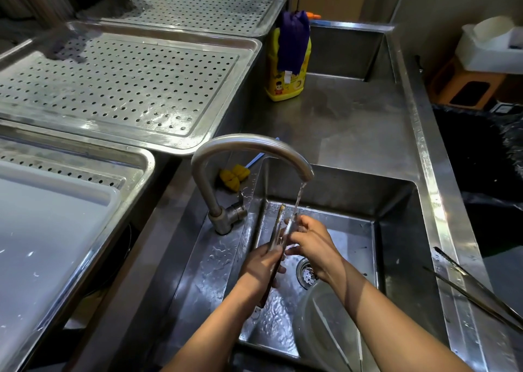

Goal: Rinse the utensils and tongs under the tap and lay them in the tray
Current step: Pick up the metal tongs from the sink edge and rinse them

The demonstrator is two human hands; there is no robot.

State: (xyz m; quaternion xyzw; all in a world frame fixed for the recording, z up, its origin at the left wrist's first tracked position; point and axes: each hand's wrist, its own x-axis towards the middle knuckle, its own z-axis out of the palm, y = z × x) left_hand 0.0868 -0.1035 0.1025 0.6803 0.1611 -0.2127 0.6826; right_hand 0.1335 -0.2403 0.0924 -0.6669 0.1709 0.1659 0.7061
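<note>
Water runs from the curved steel tap [249, 145] into the sink [396, 230]. My left hand [263, 264] grips a pair of long metal tongs [278, 224] around their middle and holds them upright-tilted in the stream. My right hand [311, 241] holds the tongs' upper part, fingers curled around the arms where the water hits. A second pair of long tongs [475, 289] lies across the sink's right rim. Perforated steel trays [119, 88] sit on the left.
A yellow detergent bottle [285, 82] with a purple cloth [293, 40] draped over it stands behind the sink. A yellow sponge brush [233, 176] lies by the tap base. A clear bowl [319, 329] with a utensil sits in the sink near the drain [307, 275]. A white board [42, 244] rests on the nearest tray.
</note>
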